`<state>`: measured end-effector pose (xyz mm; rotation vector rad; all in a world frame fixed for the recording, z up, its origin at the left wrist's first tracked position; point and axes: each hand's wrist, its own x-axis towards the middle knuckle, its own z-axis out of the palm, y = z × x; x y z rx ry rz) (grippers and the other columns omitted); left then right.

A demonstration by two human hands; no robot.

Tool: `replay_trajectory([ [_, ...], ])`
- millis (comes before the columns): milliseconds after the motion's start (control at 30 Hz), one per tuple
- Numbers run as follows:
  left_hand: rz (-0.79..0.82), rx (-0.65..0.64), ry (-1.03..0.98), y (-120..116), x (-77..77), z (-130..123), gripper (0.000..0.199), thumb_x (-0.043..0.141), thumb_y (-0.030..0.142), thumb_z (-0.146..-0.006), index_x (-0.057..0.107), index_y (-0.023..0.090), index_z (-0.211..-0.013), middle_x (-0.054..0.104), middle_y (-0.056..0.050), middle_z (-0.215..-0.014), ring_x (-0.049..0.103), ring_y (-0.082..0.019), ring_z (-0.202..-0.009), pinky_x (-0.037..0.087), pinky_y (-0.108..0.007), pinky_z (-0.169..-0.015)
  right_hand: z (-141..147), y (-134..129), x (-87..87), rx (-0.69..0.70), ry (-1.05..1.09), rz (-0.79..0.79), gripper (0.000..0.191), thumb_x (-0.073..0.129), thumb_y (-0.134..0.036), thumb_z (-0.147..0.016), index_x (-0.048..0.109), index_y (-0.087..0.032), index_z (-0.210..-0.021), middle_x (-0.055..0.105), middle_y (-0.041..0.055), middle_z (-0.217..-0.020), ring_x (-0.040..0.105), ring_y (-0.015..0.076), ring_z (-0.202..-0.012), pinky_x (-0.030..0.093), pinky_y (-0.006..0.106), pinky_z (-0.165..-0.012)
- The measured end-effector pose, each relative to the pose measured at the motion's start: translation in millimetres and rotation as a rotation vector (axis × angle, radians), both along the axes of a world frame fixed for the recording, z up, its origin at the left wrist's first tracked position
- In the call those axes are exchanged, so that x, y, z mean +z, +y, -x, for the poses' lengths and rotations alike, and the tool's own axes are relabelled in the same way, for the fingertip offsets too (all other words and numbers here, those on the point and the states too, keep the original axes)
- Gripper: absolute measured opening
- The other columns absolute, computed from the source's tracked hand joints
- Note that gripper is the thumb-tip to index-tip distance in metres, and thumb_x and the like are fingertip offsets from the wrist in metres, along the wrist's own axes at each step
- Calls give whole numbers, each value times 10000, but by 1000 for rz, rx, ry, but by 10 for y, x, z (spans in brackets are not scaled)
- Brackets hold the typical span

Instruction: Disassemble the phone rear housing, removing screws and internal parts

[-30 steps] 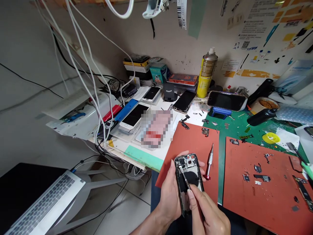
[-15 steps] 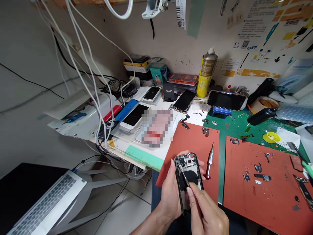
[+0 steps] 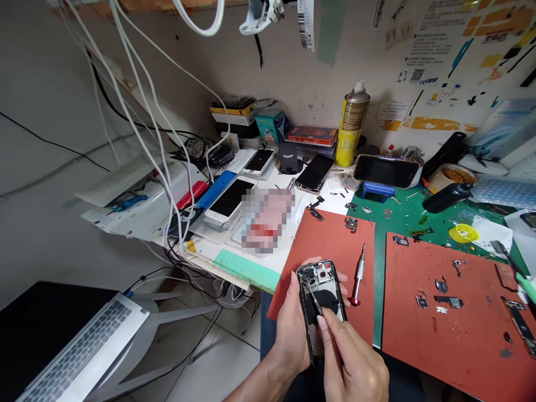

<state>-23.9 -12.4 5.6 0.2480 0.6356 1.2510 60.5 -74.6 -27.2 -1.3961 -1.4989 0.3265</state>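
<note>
An opened phone housing (image 3: 325,298) is gripped in my left hand (image 3: 288,329), whose fingers wrap round it from behind and show at its right edge. My right hand (image 3: 355,357) pinches a thin metal tool (image 3: 315,298) over the housing. The tool's tip lies near the small parts at the housing's upper left; whether it touches them I cannot tell. Just right of the housing, a silver screwdriver with a red end (image 3: 358,276) rests on the red mat (image 3: 335,240).
A second red mat (image 3: 414,346) holds several small phone parts. Phones, one of them white-framed (image 3: 230,200), lie behind to the left. A yellow spray can (image 3: 352,125) stands by the wall. White cables (image 3: 142,106) hang at the left, above a laptop (image 3: 84,352).
The phone housing and both hands appear very slightly further left in view, along with a small shift of the whole scene. Both grips are the same.
</note>
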Motion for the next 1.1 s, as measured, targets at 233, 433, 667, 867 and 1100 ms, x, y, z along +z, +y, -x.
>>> replay_trajectory([
  [233, -2, -2, -14, -5, -8, -7, 408, 463, 555, -1107, 654, 231, -1265, 791, -119, -1090, 765, -276, -962, 590, -459, -949, -3, 25, 1, 15, -17, -3, 199, 667, -145, -1050, 821, -112, -1171, 856, 112, -988, 841, 198, -794, 651, 231, -768],
  [433, 26, 6, -28, -15, 0, 0, 404, 434, 547, -1116, 640, 247, -1292, 793, -111, -1078, 766, -275, -959, 582, -461, -946, -20, 36, 5, 11, -30, 27, 234, 632, -197, -1076, 832, -128, -1175, 856, 134, -1035, 853, 219, -829, 660, 230, -755],
  [667, 47, 6, -27, -34, -24, 9, 415, 475, 566, -1098, 640, 249, -1309, 790, -118, -1105, 765, -283, -948, 586, -473, -933, -42, 23, -19, 19, 0, 41, 266, 591, -215, -1091, 835, -137, -1163, 853, 135, -1018, 843, 213, -788, 653, 233, -706],
  [867, 59, 29, -29, -27, -26, -1, 399, 528, 543, -1084, 607, 252, -1345, 785, -119, -1122, 768, -293, -970, 591, -493, -949, -24, 11, -10, -7, -85, -13, 210, 652, -189, -1071, 823, -123, -1174, 816, 87, -872, 787, 170, -671, 613, 238, -668],
  [1100, 52, 23, -36, -36, -13, -5, 393, 512, 544, -1092, 612, 252, -1335, 795, -119, -1110, 771, -285, -961, 588, -478, -948, -27, 12, -10, 5, -77, -11, 215, 651, -179, -1070, 821, -124, -1191, 835, 100, -940, 814, 185, -731, 625, 236, -712],
])
